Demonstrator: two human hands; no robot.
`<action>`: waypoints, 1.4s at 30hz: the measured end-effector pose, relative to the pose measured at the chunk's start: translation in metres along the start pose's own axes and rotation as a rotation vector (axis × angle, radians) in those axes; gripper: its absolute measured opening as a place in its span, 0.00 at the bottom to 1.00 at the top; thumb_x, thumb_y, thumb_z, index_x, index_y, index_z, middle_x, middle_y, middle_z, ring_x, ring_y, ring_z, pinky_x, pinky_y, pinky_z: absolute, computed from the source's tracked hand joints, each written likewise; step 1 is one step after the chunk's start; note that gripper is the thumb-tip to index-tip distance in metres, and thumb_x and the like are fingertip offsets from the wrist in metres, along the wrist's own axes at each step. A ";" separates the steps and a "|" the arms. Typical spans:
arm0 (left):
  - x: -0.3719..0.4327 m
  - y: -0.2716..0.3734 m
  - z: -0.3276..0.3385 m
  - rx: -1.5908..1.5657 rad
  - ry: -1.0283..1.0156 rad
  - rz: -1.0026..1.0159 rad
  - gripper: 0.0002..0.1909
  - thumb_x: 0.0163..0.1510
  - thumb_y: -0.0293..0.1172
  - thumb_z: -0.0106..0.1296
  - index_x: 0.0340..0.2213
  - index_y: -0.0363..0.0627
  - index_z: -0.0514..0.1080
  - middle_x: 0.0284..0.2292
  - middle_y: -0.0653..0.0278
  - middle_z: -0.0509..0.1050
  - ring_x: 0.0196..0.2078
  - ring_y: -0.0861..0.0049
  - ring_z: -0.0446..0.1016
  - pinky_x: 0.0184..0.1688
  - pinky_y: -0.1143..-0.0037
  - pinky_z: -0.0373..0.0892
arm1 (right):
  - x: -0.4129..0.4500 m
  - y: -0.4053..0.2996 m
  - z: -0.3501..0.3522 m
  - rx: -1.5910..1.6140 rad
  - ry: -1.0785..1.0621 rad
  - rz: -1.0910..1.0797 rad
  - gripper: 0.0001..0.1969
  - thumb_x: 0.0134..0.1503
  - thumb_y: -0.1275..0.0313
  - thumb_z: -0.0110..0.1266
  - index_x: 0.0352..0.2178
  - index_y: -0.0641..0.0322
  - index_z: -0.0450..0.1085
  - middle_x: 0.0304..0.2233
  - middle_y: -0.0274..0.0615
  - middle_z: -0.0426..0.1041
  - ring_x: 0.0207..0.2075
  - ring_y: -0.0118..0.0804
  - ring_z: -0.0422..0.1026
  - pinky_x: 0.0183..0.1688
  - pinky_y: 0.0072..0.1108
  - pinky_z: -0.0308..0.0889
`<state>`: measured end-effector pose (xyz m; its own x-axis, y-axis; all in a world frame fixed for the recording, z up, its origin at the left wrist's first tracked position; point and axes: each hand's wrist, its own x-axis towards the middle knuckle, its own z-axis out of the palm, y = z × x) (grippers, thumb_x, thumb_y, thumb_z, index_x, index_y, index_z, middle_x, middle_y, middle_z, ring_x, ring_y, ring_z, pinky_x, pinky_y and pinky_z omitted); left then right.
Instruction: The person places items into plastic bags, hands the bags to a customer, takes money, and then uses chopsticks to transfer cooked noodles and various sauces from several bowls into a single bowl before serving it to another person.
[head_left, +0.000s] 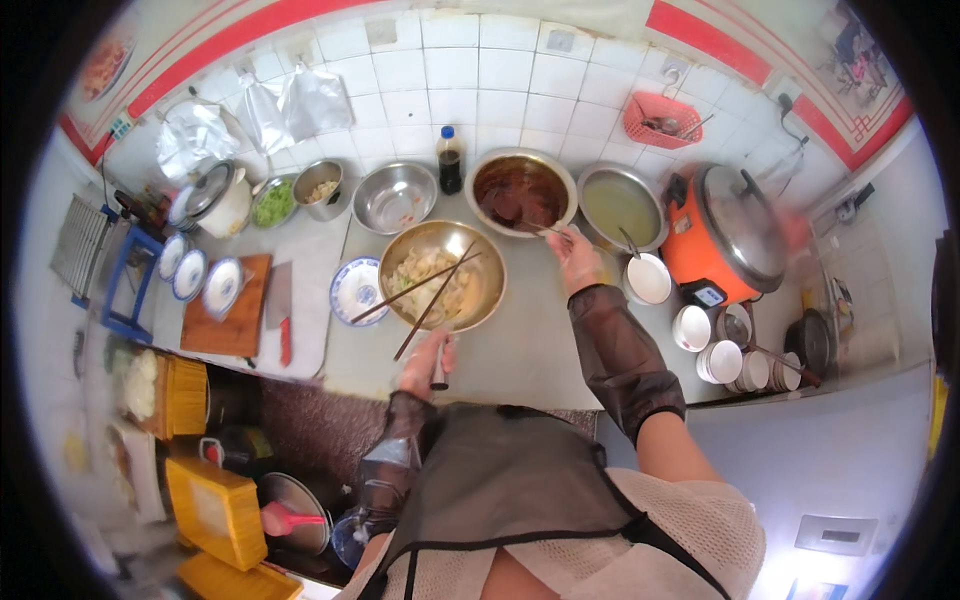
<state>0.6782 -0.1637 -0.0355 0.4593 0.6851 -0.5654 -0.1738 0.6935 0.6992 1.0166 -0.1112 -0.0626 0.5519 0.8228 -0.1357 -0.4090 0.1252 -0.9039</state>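
Note:
My left hand (426, 364), in a clear glove, grips the short handle (440, 369) at the near side of a gold-toned metal pan (491, 289). Pale sliced food (431, 277) with green bits lies in the pan, and two crossed brown chopsticks (436, 304) rest over its rim. My right hand (576, 259), also gloved, holds the thin metal handle of a utensil (541, 227) at the edge of a steel basin (480, 214). Dark red-brown sauce (517, 191) fills that basin and hides the utensil's far end.
Left of the pan are a blue-and-white plate (346, 289), a cleaver (279, 292) and a wooden board (225, 326). Behind stand an empty steel bowl (394, 196) and a dark-liquid bottle (449, 169). A basin of greenish liquid (619, 210), white bowls (647, 279) and an orange cooker (701, 247) are rightward.

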 end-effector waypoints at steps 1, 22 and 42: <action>0.000 -0.006 0.003 -0.007 0.007 0.015 0.11 0.56 0.34 0.40 0.21 0.45 0.60 0.14 0.71 0.58 0.14 0.84 0.55 0.18 0.81 0.54 | -0.005 -0.014 0.013 -0.001 -0.018 0.004 0.16 0.55 0.68 0.49 0.41 0.71 0.68 0.36 0.44 0.73 0.35 0.32 0.73 0.41 0.19 0.69; 0.016 -0.011 0.073 0.051 0.108 0.104 0.12 0.56 0.37 0.40 0.22 0.46 0.60 0.14 0.72 0.59 0.14 0.83 0.57 0.18 0.81 0.55 | 0.020 -0.140 0.029 -0.277 -0.252 -0.164 0.17 0.56 0.66 0.50 0.37 0.75 0.69 0.27 0.51 0.75 0.25 0.31 0.75 0.30 0.17 0.70; 0.017 -0.002 0.102 0.037 0.002 0.123 0.14 0.57 0.41 0.43 0.25 0.46 0.60 0.16 0.73 0.59 0.14 0.86 0.57 0.16 0.83 0.54 | -0.095 -0.143 0.015 -0.846 -0.907 -1.041 0.16 0.50 0.80 0.49 0.43 0.64 0.68 0.40 0.50 0.70 0.40 0.50 0.70 0.42 0.32 0.67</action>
<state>0.7752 -0.1764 -0.0019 0.4344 0.7650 -0.4755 -0.1963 0.5956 0.7789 1.0121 -0.1987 0.0853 -0.3941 0.6586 0.6410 0.5137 0.7362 -0.4406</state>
